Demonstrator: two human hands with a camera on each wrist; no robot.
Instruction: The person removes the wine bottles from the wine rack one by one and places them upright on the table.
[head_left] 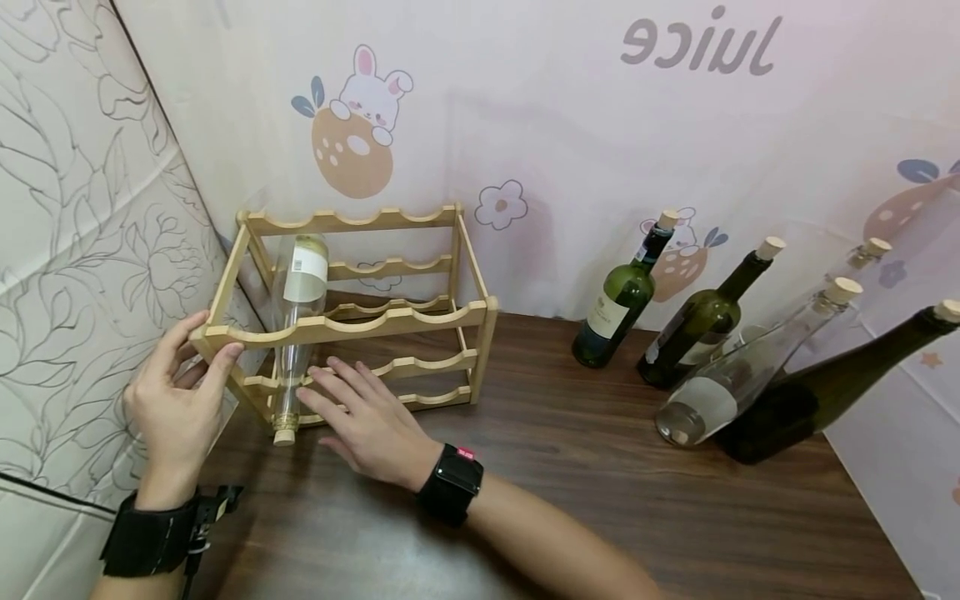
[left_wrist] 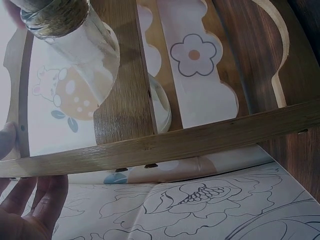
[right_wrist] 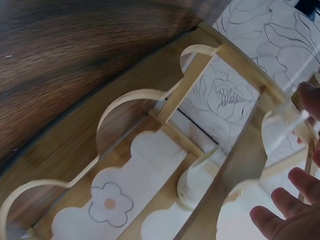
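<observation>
A wooden wine rack (head_left: 390,322) with scalloped rails stands on the table in the head view. My left hand (head_left: 178,408) grips its front left corner, thumb over the top rail and fingers around the outside. Beneath that top rail, in the leftmost slot of a lower tier, lies a clear glass bottle (head_left: 295,362) with a white label, its corked neck pointing toward me. My right hand (head_left: 378,429) is right beside the bottle's neck, fingers spread and relaxed. Whether its fingertips touch the glass, I cannot tell. In the right wrist view the bottle's base (right_wrist: 195,186) shows through the rack.
To the right stand several corked bottles: a green labelled bottle (head_left: 611,312), a darker green bottle (head_left: 690,337), a clear bottle (head_left: 708,404) and a tall dark bottle (head_left: 795,408) among them. Patterned cloth walls (head_left: 525,100) border the brown wooden table (head_left: 555,467) behind and at left.
</observation>
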